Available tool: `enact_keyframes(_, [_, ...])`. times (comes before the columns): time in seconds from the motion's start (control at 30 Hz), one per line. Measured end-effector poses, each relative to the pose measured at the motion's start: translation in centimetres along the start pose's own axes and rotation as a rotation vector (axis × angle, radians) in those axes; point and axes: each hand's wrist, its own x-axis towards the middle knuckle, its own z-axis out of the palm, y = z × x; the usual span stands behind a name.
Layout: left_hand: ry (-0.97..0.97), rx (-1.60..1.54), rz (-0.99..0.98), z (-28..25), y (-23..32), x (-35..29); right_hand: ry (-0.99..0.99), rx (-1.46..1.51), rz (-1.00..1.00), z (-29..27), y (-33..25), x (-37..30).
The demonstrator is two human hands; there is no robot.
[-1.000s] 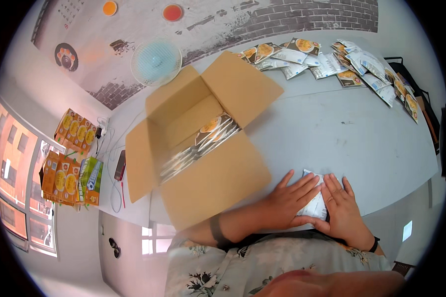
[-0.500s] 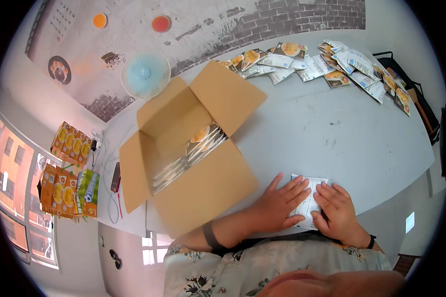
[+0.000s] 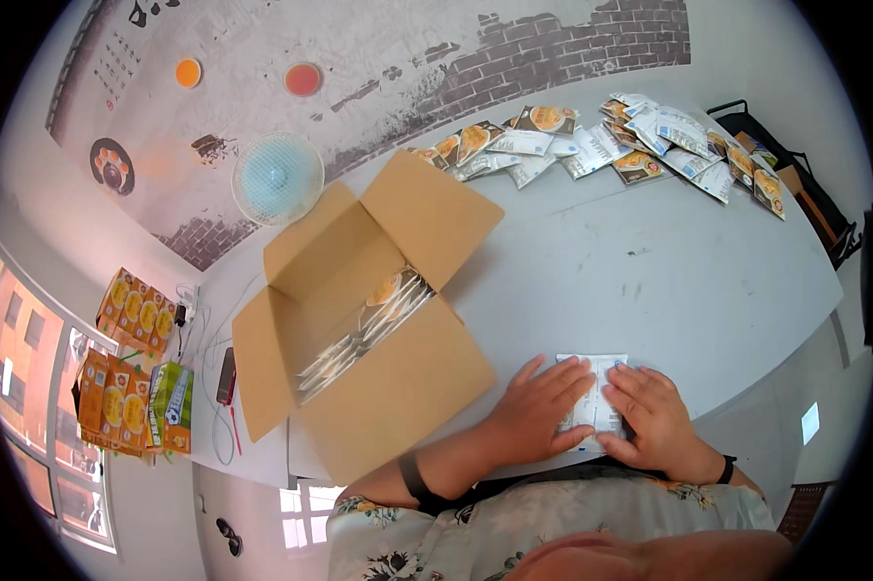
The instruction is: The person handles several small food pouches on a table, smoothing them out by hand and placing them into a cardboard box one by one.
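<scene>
A white printed food packet (image 3: 597, 412) lies flat on the table near its front edge. My left hand (image 3: 543, 405) rests on the packet's left side with the fingers stretched out. On its right side my right hand (image 3: 652, 418) lies flat, fingers extended. Both palms press down on it, hiding its side edges. To the left stands an open cardboard box (image 3: 398, 387) with its flaps spread. Inside it, a row of similar packets (image 3: 364, 334) stands on edge along the near wall.
Loose packets (image 3: 591, 150) are heaped along the table's far edge. A blue-white fan (image 3: 278, 179) stands behind the box. At the left are orange cartons (image 3: 117, 402), a green carton (image 3: 170, 407), a phone (image 3: 225, 376) and cables. A black bag (image 3: 795, 179) sits beyond the right end.
The view has tilted, so the scene sits slightly lower and further left. My hands stay on the packet; the right hand has shifted a little across it.
</scene>
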Motion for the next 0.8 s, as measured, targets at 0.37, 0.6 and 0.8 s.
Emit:
enact_keyframes(0.37, [-0.254,0.114,-0.455,-3.2,0.0,0.6,0.114,-0.204,0.061,0.8,0.6,-0.7])
enact_keyframes(0.6, [0.212,-0.004,0.044,-0.6,-0.8,-0.5,-0.003,0.011,-0.158,0.1,0.8,-1.1])
enact_keyframes(0.8, [-0.042,0.025,0.081,0.3,-0.4,-0.1,-0.066,-0.062,-0.122,-0.3,-0.4,0.3])
